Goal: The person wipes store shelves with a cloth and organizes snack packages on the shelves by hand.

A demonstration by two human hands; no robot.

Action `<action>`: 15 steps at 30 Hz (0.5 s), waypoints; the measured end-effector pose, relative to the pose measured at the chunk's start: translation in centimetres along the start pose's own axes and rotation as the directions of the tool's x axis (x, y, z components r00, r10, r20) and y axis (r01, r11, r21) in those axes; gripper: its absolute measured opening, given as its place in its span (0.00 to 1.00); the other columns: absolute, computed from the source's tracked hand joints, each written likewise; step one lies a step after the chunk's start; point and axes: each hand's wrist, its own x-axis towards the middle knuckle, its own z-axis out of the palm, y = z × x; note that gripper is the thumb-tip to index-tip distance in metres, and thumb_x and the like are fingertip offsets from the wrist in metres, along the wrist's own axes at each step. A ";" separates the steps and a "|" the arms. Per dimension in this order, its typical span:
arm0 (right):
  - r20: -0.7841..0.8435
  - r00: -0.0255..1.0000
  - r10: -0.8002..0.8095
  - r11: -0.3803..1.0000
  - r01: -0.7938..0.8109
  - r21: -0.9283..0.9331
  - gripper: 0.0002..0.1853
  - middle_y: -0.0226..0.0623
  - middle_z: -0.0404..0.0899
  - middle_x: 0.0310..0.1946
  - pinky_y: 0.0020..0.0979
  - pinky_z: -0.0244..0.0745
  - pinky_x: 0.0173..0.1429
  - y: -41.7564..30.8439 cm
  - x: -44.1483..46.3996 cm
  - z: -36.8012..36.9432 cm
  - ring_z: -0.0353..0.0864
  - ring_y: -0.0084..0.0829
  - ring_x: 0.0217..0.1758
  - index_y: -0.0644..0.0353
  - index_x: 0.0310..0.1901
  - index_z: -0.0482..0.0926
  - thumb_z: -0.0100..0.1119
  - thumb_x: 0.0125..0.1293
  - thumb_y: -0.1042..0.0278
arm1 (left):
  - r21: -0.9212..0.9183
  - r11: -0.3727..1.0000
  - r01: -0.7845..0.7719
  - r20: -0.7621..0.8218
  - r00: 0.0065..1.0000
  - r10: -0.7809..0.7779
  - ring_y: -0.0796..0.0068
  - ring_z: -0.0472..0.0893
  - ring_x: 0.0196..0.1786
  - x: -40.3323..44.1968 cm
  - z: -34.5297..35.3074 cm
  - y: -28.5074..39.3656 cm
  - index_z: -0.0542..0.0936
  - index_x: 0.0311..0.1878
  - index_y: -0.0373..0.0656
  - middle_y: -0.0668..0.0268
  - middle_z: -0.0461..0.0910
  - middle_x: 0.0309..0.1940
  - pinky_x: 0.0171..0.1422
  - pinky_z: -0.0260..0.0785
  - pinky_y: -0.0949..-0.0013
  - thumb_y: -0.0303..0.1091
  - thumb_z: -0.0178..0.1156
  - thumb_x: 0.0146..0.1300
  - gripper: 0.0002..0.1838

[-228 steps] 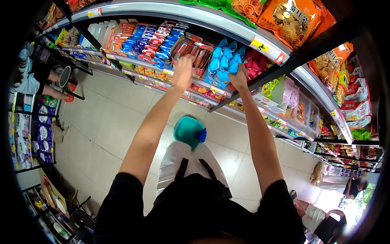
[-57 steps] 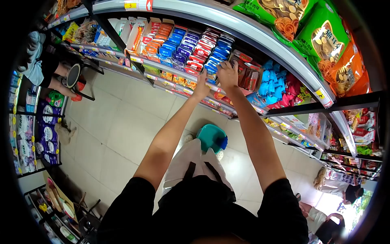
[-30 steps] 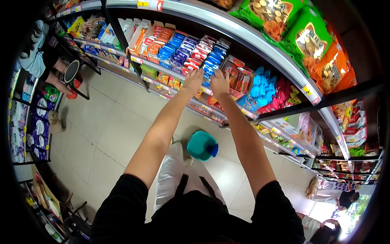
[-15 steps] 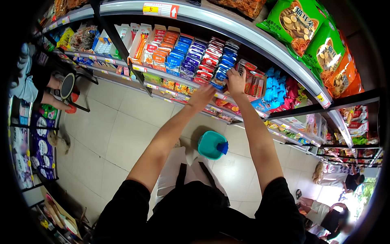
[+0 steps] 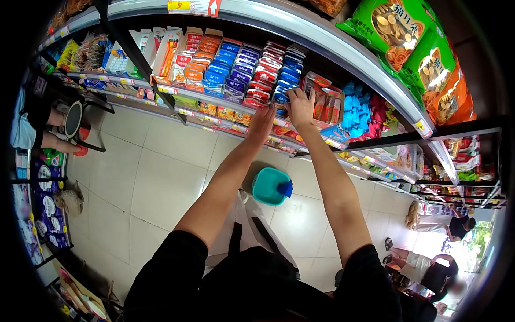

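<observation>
Head view: at nine o'clock a person in soft light-blue cloth is beside a round, pale-rimmed dark disc; smooth, glossy floor tiles leave open room from there to the centre. At eleven to twelve, six columns of flat, shiny packets slope toward one curved shelf rail. At twelve, the left hand is at that front edge, fingers bent by the red column; I cannot tell whether it grips. One teal, round-cornered basin is on the floor, just off centre toward five. Toward one, the right hand lies over the near end of the blue column, fingers apart and bent, its hold unclear. At two come crinkled, light-blue pouches, under two puffy green bags and one orange bag.
</observation>
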 end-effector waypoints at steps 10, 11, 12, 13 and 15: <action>-0.065 0.998 0.003 1.000 -0.003 0.010 0.15 0.32 0.72 0.45 0.54 0.46 0.68 -0.2 -0.7 0.3 0.71 0.31 0.53 0.53 0.42 0.77 0.65 0.52 0.65 | -0.064 0.996 -0.057 0.179 0.981 0.067 0.61 0.65 0.61 -0.2 -1.3 0.2 0.65 0.56 0.33 0.55 0.64 0.55 0.65 0.57 0.65 0.30 0.63 0.45 0.33; -0.095 0.995 0.016 1.000 -0.016 0.002 0.14 0.32 0.72 0.45 0.53 0.46 0.69 -0.2 -0.6 0.5 0.71 0.31 0.53 0.54 0.42 0.77 0.65 0.52 0.64 | -0.060 0.997 -0.057 0.177 0.982 0.067 0.61 0.65 0.61 -0.1 -1.3 0.2 0.65 0.56 0.33 0.55 0.64 0.55 0.65 0.57 0.65 0.30 0.63 0.45 0.33; -0.125 0.992 0.029 1.000 -0.030 -0.005 0.14 0.31 0.72 0.44 0.53 0.45 0.70 -0.4 -0.4 0.6 0.71 0.31 0.54 0.55 0.41 0.78 0.65 0.52 0.64 | -0.070 0.996 -0.057 0.219 0.973 0.071 0.61 0.65 0.61 0.1 -1.4 0.1 0.65 0.57 0.34 0.56 0.64 0.55 0.66 0.57 0.65 0.30 0.63 0.45 0.33; -0.127 0.991 0.031 1.000 -0.031 0.000 0.14 0.31 0.72 0.44 0.53 0.45 0.70 -0.4 -0.2 0.6 0.71 0.31 0.54 0.55 0.41 0.78 0.65 0.52 0.64 | -0.082 0.995 -0.057 0.263 0.962 0.077 0.61 0.65 0.61 0.2 -1.5 0.1 0.65 0.57 0.34 0.56 0.64 0.55 0.66 0.57 0.65 0.29 0.64 0.45 0.33; -0.104 0.992 0.068 0.998 -0.067 0.012 0.14 0.30 0.72 0.44 0.50 0.47 0.70 -0.4 0.0 0.7 0.71 0.31 0.52 0.54 0.41 0.78 0.65 0.51 0.66 | -0.095 0.994 -0.061 0.271 0.959 0.085 0.61 0.65 0.61 0.2 -1.5 -0.1 0.64 0.57 0.34 0.56 0.64 0.55 0.66 0.56 0.64 0.29 0.63 0.45 0.33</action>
